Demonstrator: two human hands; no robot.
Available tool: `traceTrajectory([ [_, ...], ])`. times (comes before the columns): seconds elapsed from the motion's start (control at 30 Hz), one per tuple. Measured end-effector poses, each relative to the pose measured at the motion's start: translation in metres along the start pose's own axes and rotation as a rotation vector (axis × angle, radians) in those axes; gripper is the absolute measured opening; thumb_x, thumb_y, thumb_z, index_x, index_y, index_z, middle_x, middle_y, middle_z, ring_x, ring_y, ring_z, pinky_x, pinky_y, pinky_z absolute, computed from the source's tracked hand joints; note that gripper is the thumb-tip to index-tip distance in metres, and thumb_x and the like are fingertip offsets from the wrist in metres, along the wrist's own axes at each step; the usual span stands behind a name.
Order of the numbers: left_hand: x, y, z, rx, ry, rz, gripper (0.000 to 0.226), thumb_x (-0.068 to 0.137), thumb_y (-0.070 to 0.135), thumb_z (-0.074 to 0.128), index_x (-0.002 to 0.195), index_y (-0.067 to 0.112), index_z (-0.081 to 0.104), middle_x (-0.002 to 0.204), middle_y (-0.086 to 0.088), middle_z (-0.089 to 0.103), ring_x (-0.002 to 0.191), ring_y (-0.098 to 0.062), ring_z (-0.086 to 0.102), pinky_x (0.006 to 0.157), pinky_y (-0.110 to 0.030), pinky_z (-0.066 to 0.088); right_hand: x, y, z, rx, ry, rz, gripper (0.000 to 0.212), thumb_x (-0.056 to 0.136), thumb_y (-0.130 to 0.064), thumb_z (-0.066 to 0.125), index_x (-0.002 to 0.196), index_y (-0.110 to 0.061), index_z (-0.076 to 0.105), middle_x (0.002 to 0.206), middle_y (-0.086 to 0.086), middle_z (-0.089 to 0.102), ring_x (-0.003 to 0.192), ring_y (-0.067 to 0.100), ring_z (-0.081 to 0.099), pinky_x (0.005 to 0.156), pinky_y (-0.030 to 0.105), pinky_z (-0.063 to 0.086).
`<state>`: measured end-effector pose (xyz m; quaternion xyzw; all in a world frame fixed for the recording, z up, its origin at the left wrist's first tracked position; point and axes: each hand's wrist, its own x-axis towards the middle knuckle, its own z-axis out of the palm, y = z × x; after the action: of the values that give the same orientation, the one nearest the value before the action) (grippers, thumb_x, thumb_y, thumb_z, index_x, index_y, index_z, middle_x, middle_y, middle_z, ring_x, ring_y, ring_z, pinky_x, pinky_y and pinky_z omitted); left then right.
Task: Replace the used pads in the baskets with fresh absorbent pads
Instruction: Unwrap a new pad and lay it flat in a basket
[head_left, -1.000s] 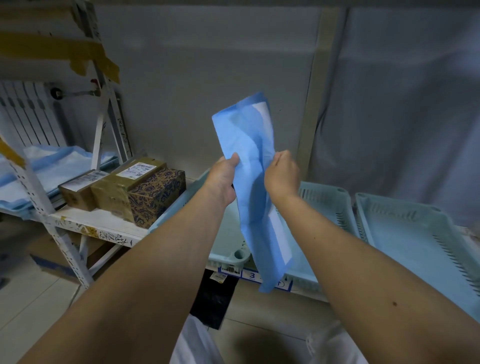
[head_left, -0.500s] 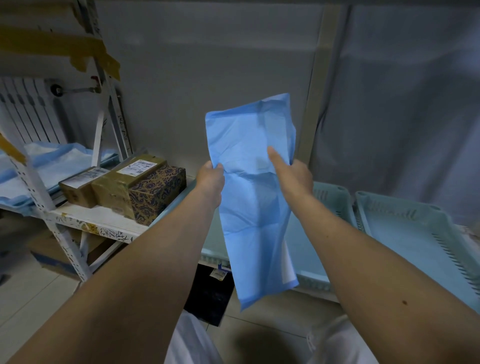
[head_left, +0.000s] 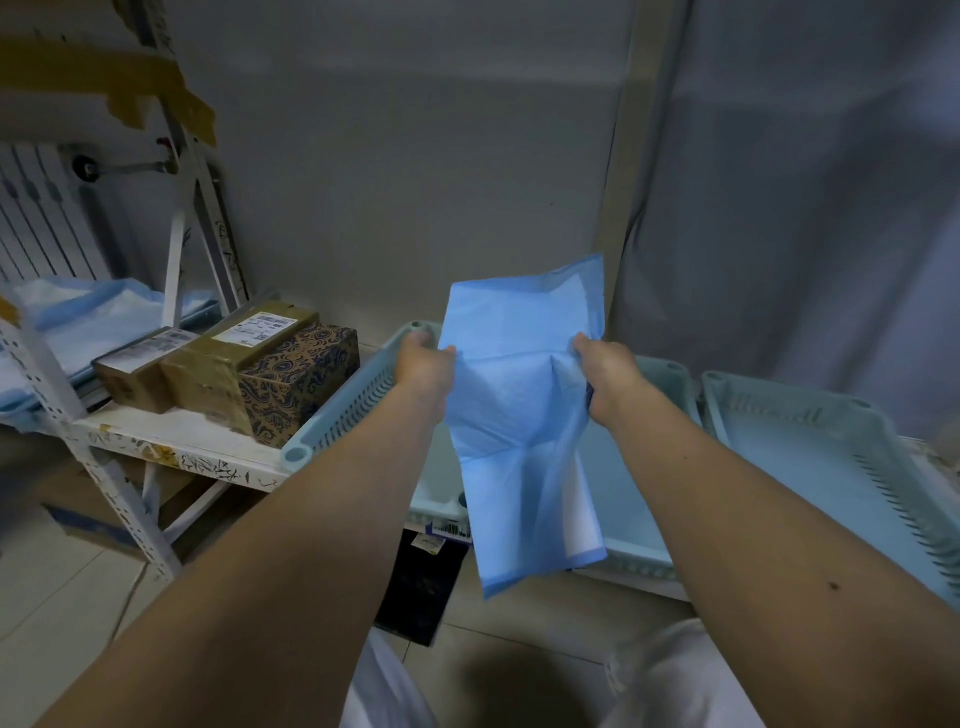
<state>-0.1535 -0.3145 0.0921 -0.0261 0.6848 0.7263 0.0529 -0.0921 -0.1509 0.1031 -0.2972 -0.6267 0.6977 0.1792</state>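
Blue pad (head_left: 519, 415) lowered, white shelf (head_left: 171, 447), grey wall (head_left: 415, 182)

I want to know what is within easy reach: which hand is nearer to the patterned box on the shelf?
Left. The left hand grips the blue pad's left edge, just right of the patterned box. The right hand grips the pad's far edge, farther right.
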Motion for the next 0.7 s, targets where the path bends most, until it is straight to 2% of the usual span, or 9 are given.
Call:
traceTrajectory([
  [0.07,0.001,-0.008,0.005,0.088,-0.033,0.047,0.057,0.091,0.005,0.057,0.142,0.018,0.035,0.13,-0.012,0.052,0.102,-0.024,0.056,0.088,-0.037,0.049,0.002,0.003,-0.002,0.055,-0.001,0.038,0.011,0.095,-0.018,0.048,0.093,-0.009,0.054,0.074,0.004,0.05,0.061,0.018,0.048,0.057,0.027,0.04],
  [0.17,-0.008,-0.014,0.017,0.204,-0.125,0.058,0.05,0.089,0.016,0.063,0.135,0.017,0.044,0.121,-0.008,0.054,0.087,-0.017,0.053,0.078,-0.026,0.044,0.004,0.01,0.0,0.215,-0.045,0.082,0.012,0.098,-0.01,0.042,0.09,-0.011,0.051,0.076,0.006,0.053,0.061,0.019,0.052,0.056,0.028,0.047],
  [0.27,-0.018,-0.016,0.028,0.259,-0.203,0.135,0.022,0.085,0.038,0.068,0.09,0.017,0.062,0.091,-0.001,0.063,0.083,-0.015,0.054,0.076,-0.028,0.042,0.005,0.012,0.008,0.331,-0.059,0.092,0.014,0.099,-0.005,0.039,0.092,-0.01,0.049,0.079,0.009,0.054,0.063,0.019,0.055,0.043,0.024,0.052],
  [0.33,-0.024,-0.015,0.033,0.237,-0.341,0.152,0.031,0.08,0.044,0.072,0.071,0.019,0.055,0.073,0.002,0.058,0.073,-0.014,0.052,0.069,-0.028,0.04,0.005,0.012,0.013,0.359,-0.059,0.095,0.014,0.099,-0.001,0.037,0.091,-0.009,0.046,0.077,0.01,0.053,0.061,0.018,0.055,0.04,0.021,0.051],
  [0.47,-0.028,-0.023,0.038,0.333,-0.471,0.096,0.033,0.072,0.031,0.074,0.093,0.01,0.06,0.09,-0.011,0.066,0.078,-0.021,0.06,0.073,-0.036,0.05,-0.003,0.009,0.015,0.326,-0.174,0.085,0.015,0.097,-0.002,0.046,0.083,-0.003,0.05,0.074,0.013,0.056,0.061,0.02,0.057,0.05,0.024,0.054],
  [0.53,-0.022,-0.029,0.039,0.297,-0.407,0.077,0.006,0.088,0.013,0.06,0.093,0.01,0.061,0.09,-0.015,0.062,0.079,-0.024,0.055,0.071,-0.036,0.045,-0.006,0.011,0.013,0.223,-0.246,0.047,0.014,0.096,-0.008,0.05,0.083,-0.005,0.054,0.073,0.011,0.061,0.063,0.018,0.059,0.055,0.023,0.051],
  [0.57,-0.02,-0.032,0.039,0.259,-0.37,0.047,0.012,0.092,0.007,0.051,0.093,0.011,0.062,0.089,-0.015,0.059,0.08,-0.024,0.053,0.07,-0.035,0.041,-0.003,0.013,0.012,0.135,-0.229,0.0,0.013,0.095,-0.008,0.05,0.081,-0.008,0.053,0.072,0.009,0.06,0.062,0.017,0.057,0.054,0.023,0.048],
  [0.63,-0.014,-0.035,0.038,0.184,-0.317,-0.015,0.025,0.095,0.003,0.04,0.092,0.015,0.062,0.09,-0.013,0.058,0.082,-0.023,0.052,0.072,-0.036,0.041,0.003,0.02,0.008,-0.227,-0.073,-0.153,0.01,0.087,-0.006,0.049,0.079,-0.012,0.05,0.074,0.008,0.054,0.063,0.02,0.053,0.053,0.026,0.039],
  [0.7,-0.011,-0.037,0.038,0.129,-0.281,-0.061,0.026,0.098,0.006,0.038,0.096,0.017,0.06,0.092,-0.008,0.061,0.086,-0.024,0.055,0.077,-0.037,0.046,0.008,0.029,0.006,-0.66,0.124,-0.187,0.016,0.083,-0.017,0.049,0.097,-0.013,0.055,0.094,0.009,0.057,0.086,0.027,0.057,0.061,0.024,0.036],
])
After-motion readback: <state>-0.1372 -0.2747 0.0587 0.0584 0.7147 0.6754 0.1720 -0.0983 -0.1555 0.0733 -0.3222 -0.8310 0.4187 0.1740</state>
